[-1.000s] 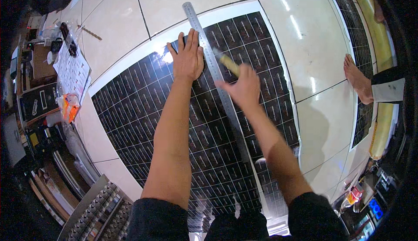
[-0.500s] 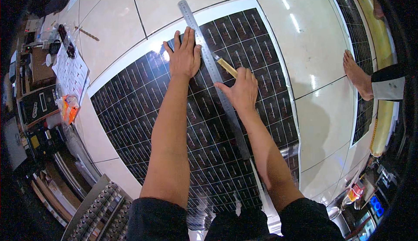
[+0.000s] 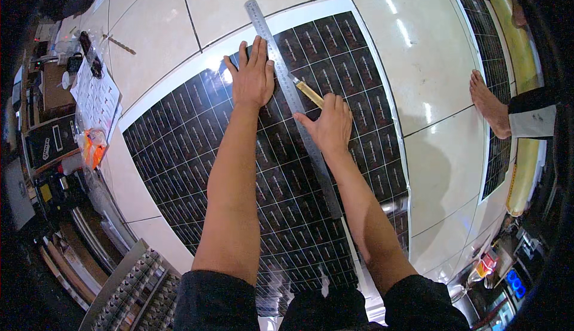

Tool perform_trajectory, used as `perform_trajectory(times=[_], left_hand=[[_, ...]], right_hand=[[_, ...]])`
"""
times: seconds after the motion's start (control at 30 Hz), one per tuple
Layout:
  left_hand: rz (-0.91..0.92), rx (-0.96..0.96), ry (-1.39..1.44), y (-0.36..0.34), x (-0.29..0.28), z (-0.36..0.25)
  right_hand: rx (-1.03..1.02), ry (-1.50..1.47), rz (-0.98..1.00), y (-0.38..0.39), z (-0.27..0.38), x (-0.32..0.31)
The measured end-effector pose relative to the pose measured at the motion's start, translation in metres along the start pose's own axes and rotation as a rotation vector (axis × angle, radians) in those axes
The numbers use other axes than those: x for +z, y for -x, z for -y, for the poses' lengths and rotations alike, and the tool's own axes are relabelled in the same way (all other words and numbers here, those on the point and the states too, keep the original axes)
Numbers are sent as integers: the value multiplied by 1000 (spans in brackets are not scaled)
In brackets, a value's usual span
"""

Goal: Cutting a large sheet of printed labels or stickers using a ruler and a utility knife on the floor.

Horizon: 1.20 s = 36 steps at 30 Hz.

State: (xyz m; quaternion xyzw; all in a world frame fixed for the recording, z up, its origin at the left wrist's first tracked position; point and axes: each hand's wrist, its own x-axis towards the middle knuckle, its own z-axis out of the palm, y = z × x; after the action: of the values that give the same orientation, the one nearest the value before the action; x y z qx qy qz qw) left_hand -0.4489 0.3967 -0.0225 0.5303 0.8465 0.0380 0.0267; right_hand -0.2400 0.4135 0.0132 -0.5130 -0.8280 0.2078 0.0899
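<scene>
A printed sheet [image 3: 167, 146] with a dark grid and white border lies on the tiled floor, crossed lengthwise by a long steel ruler [image 3: 286, 83]. My left hand [image 3: 252, 77] presses flat at the ruler's left edge near its far part, fingers spread. My right hand [image 3: 329, 122] is closed on a yellow utility knife [image 3: 309, 93], its thumb resting on the ruler. The knife's tip meets the ruler's right edge; the part under my fingers is hidden.
Papers [image 3: 95, 101] and an orange plastic packet [image 3: 94, 149] lie left, beside assorted gear. A cardboard box [image 3: 134, 286] is at lower left. Another person's bare foot [image 3: 490, 107] is at right, near a dark strip [image 3: 496, 169] and yellow roll [image 3: 526, 169]. A drill bit [image 3: 119, 44] lies upper left.
My right hand, blurred a second ago, has shifted slightly toward me and is still beside the ruler. The whole view has shifted a little; my left hand stays on the ruler.
</scene>
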Motion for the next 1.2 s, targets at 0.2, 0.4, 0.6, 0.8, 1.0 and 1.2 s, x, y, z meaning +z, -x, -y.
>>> perform_trajectory(times=[0.2,0.4,0.6,0.8,1.0,1.2], left_hand=[[9,-7,-3,-1,-1,-1],[-1,-2,-1,-2,-2,-1],[-22,-2,44,-1,-2,-1],[-40,1,44,0,0,0],[-16,5,21,-2,0,1],[-5,-1,-8,-1,0,2]], right_hand=[[0,-31,15,6,-5,-1],[28,-174,124,17,-19,-5],[72,-205,164,16,-14,-7],[89,-118,182,15,-4,-12],[99,-122,179,13,-4,-13],[122,-178,162,15,-5,-13]])
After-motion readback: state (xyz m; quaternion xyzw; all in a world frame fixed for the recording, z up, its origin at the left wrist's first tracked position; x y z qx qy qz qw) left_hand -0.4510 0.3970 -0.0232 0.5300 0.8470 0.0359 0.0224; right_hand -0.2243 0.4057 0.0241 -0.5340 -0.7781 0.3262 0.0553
